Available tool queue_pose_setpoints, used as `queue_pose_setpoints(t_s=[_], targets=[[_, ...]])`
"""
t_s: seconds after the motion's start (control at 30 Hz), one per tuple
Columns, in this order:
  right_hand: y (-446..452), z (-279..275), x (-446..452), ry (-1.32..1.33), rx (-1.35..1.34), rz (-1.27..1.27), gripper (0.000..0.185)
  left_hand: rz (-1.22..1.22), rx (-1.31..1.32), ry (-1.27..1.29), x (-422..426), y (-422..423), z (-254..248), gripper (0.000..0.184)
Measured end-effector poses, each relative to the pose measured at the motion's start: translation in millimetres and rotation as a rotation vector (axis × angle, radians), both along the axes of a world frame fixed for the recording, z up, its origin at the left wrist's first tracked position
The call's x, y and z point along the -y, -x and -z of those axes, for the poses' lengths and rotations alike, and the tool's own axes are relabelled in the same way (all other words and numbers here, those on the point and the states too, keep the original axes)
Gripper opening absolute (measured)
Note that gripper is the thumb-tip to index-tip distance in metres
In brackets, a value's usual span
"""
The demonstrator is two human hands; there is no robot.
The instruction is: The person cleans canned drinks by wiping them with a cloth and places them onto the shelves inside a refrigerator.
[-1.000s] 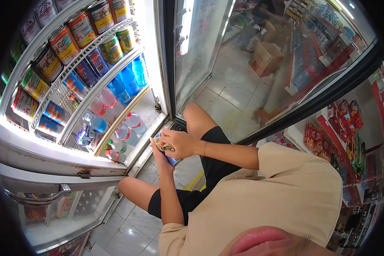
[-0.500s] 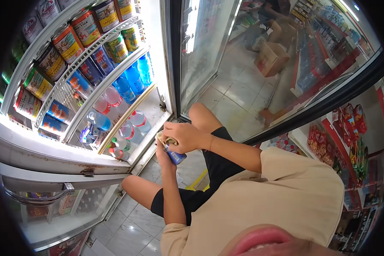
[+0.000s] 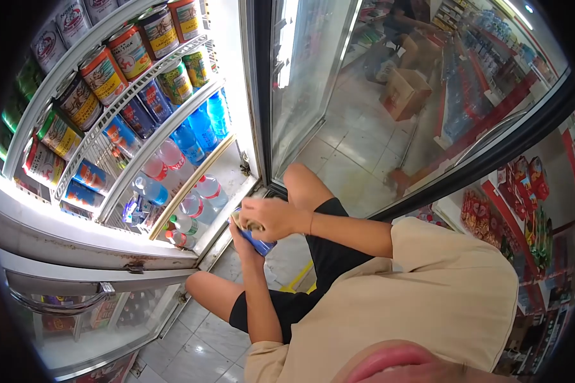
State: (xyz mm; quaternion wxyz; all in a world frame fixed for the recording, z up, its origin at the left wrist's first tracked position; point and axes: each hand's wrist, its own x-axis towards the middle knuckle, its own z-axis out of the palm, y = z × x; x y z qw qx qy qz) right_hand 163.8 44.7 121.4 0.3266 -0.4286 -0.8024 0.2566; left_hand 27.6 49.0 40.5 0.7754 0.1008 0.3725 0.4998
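Note:
My left hand (image 3: 241,242) is wrapped round a blue can (image 3: 260,245), held tilted in front of the fridge's sill between my knees. Over the can's upper end, my right hand (image 3: 273,214) is closed on a crumpled pale yellowish cloth (image 3: 253,226), which presses against the can. My right fingers hide part of the cloth and the can's top. Close by on the left, the lit fridge shelves hold several cans (image 3: 102,75), blue bottles (image 3: 201,127) and clear bottles with pink caps (image 3: 207,187).
An open glass door (image 3: 338,140) stands to my right, its dark frame near my right arm. Another glass door (image 3: 102,313) is at lower left. Behind the glass are a cardboard box (image 3: 404,94) and a seated person (image 3: 415,48). Snack packets (image 3: 479,210) hang on the right.
Both hands, with the can and cloth, have shifted slightly downward in view. My right hand has moved a little over the can. The whole view has tilted slightly.

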Motion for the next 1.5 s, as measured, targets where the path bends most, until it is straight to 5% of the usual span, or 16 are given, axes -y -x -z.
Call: queue_pose_setpoints(t_s=[0.13,0.2,0.3,0.37,0.47,0.6,0.73,0.87,0.9,0.97,1.03,1.27,1.37,1.5], targets=[[5.8,28.3,34.5,0.086,0.039,-0.066,0.026,-0.028,0.082,-0.002,-12.2,20.2,44.8,0.051],[-0.6,3.5,49.8,0.171,0.067,-0.212,0.029,-0.043,-0.111,-0.133,-23.1,35.3,65.9,0.051],[2.6,-22.6,43.2,0.217,0.029,-0.263,0.034,-0.012,0.034,-0.088,-23.2,37.1,80.6,0.05],[5.2,-19.8,20.3,-0.033,-0.04,-0.045,0.04,-0.017,0.024,-0.102,-9.6,16.3,29.8,0.046],[10.8,0.3,-2.5,-0.028,-0.026,0.12,0.041,-0.067,-0.093,0.031,0.8,-0.2,18.1,0.048],[12.0,26.6,37.0,0.157,0.222,0.035,0.044,-0.016,-0.063,0.007,-1.9,15.8,63.3,0.053],[2.3,6.9,71.9,0.426,0.062,-0.278,0.043,-0.059,-0.134,-0.008,-9.3,28.6,42.6,0.057],[0.2,-10.4,47.4,0.301,-0.079,-0.167,0.051,-0.008,0.052,-0.049,-13.4,34.2,64.5,0.053],[0.2,-13.6,34.8,0.238,-0.09,-0.066,0.055,-0.006,0.066,-0.028,-2.6,24.6,24.4,0.05],[1.9,-5.9,23.3,0.173,-0.104,0.034,0.058,-0.029,0.018,-0.034,2.1,12.5,24.4,0.049],[10.0,19.0,18.0,-0.136,0.136,-0.013,0.062,-0.087,-0.048,-0.042,5.6,11.6,28.7,0.047],[9.6,21.2,60.7,0.228,-0.131,-0.23,0.039,-0.218,-0.403,-0.11,-13.0,43.8,50.3,0.049],[13.4,7.0,42.6,-0.035,-0.22,0.138,0.036,-0.196,-0.184,-0.096,-7.1,34.9,51.3,0.048],[14.0,31.1,19.5,-0.262,-0.035,0.176,0.034,-0.111,-0.153,0.001,7.7,5.6,32.7,0.051]])
